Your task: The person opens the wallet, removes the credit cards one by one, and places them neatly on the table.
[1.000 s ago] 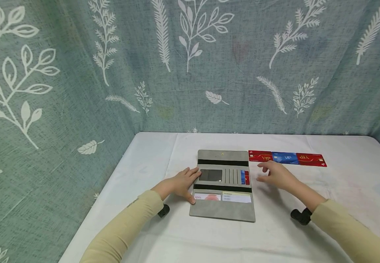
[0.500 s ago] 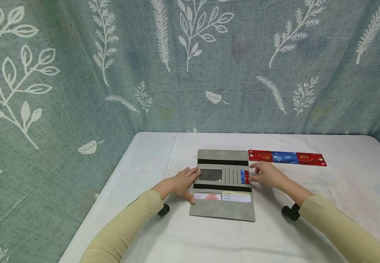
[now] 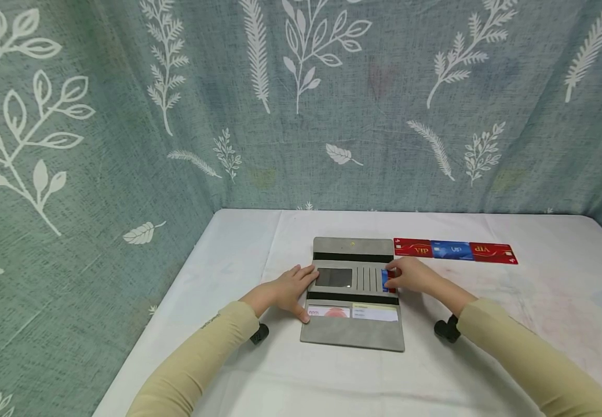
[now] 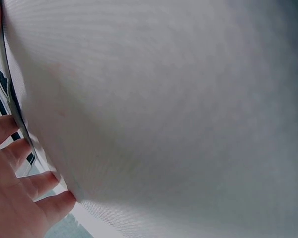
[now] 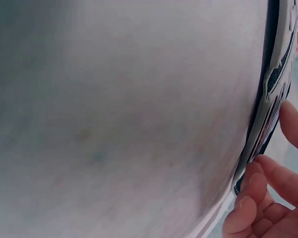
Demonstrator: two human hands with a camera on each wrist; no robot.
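Observation:
A grey wallet lies unfolded on the white table, with a clear window and a row of card slots. A blue card and a red card sit in the right-hand slots. My right hand reaches over the wallet's right edge. Its thumb and index finger stand apart, fingertips at opposite ends of these cards; the right wrist view shows the fingers right at the edge. My left hand rests flat with spread fingers along the wallet's left edge.
Red and blue VIP cards lie in a row behind my right hand: a red one, a blue one and another red one. Two paper cards fill the wallet's lower pockets. A patterned curtain hangs behind the table.
My right hand has moved left from beside the wallet onto the cards in its right-hand slots. My left hand and the wallet have stayed put.

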